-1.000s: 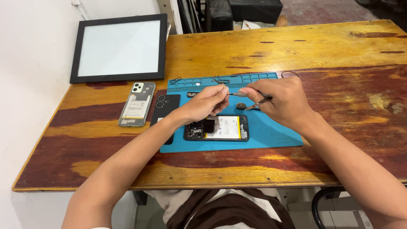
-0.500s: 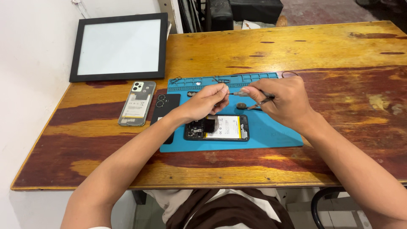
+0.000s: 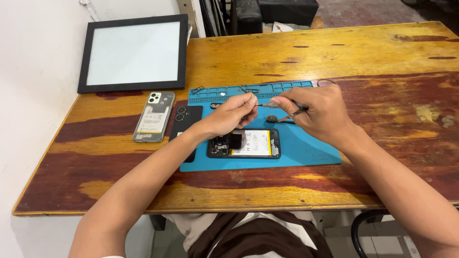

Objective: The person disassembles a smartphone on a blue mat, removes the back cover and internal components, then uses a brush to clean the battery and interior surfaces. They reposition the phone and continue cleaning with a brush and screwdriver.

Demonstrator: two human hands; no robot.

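Both hands work above the blue repair mat (image 3: 306,153), near the middle of the wooden worktop (image 3: 363,52).

Right hand (image 3: 318,114): grip closed around a thin screwdriver (image 3: 272,104) whose shaft points left toward the other hand. A pair of tweezers (image 3: 294,114) also seems tucked under these fingers; hard to be sure.

Left hand (image 3: 234,113): fingertips pinched together at the screwdriver's tip. Whatever they hold there is too small to make out, possibly a screw, possibly just the bit.

The opened phone (image 3: 244,143) lies flat on the mat just below the hands, back removed, white battery and black boards exposed.

Risks, as I judge them:
- Anything tiny between the left fingertips could slip and bounce off the mat onto the worktop or over its near edge, since the hands hang in the air with nothing cupped beneath.
- The screwdriver tip sits close over the bare battery; a slip downward could jab it.
- A small dark round part (image 3: 271,118) lies loose on the mat under the right hand and could be swept aside by the wrist.

Off the mat, left: a black back cover (image 3: 185,118), partly covered by the left forearm, and a second phone (image 3: 154,117) beside it. A black-framed panel (image 3: 134,52) lies beyond. Contents of the mat's tray compartments along its far edge are unreadable.
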